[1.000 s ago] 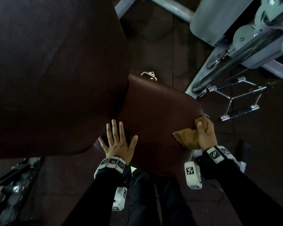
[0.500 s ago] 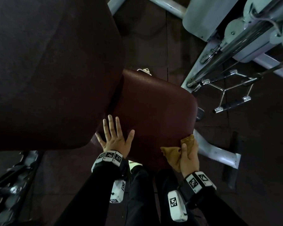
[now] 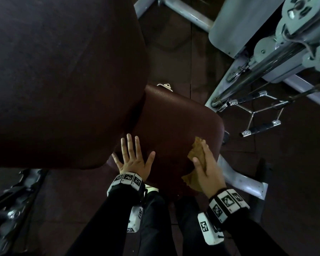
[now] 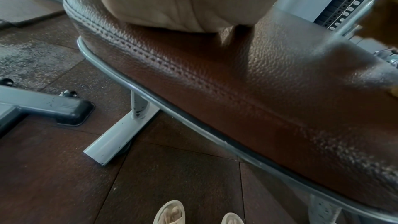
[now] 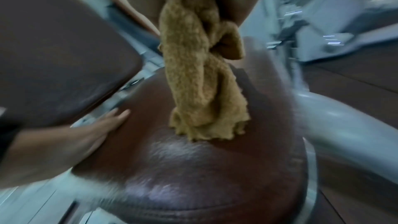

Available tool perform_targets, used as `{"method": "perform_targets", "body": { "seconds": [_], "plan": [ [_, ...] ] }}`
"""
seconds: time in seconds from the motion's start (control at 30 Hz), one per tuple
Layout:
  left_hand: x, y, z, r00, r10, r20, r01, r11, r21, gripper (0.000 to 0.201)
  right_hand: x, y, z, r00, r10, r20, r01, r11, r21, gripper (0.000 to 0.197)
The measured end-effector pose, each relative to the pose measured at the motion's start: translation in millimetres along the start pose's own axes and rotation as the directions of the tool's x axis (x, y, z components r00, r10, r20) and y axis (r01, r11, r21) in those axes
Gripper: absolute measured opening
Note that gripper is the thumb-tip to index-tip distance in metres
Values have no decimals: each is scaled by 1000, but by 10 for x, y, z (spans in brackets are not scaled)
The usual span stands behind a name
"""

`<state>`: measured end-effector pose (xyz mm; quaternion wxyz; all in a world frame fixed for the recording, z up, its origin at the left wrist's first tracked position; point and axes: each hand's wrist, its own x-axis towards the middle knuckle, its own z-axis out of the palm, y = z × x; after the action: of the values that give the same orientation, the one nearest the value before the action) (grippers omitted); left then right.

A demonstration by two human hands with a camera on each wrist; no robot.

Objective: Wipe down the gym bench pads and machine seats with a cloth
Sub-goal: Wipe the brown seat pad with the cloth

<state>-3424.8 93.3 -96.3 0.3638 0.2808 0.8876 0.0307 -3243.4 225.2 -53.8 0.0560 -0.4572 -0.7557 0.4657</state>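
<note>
Left hand (image 3: pixel 134 161) flat on seat (image 3: pixel 175 119), fingers spread, right hand (image 3: pixel 207 169) gripping cloth (image 3: pixel 197 154)

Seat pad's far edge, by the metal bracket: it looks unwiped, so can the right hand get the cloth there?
Probably yes. The right hand holds the cloth on the seat pad; bare pad runs ahead to the bracket.

The seat pad (image 3: pixel 174 122) shows bare leather ahead of the hands; the back pad (image 3: pixel 63 80) overhangs its left edge, and the cable handle (image 3: pixel 260 124) probably crowds its right.
</note>
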Motion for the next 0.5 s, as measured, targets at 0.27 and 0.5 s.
{"method": "perform_targets", "body": {
  "seconds": [0.27, 0.5],
  "plan": [
    [-80, 86, 79, 987, -42, -158, 45, 999, 15, 76, 76, 38, 167, 921, -85, 379, 167, 968, -188, 62],
    [-588, 878, 495, 948, -110, -298, 41, 973, -229, 74, 578, 270, -368, 951, -100, 293, 229, 865, -448, 65]
  ]
}}
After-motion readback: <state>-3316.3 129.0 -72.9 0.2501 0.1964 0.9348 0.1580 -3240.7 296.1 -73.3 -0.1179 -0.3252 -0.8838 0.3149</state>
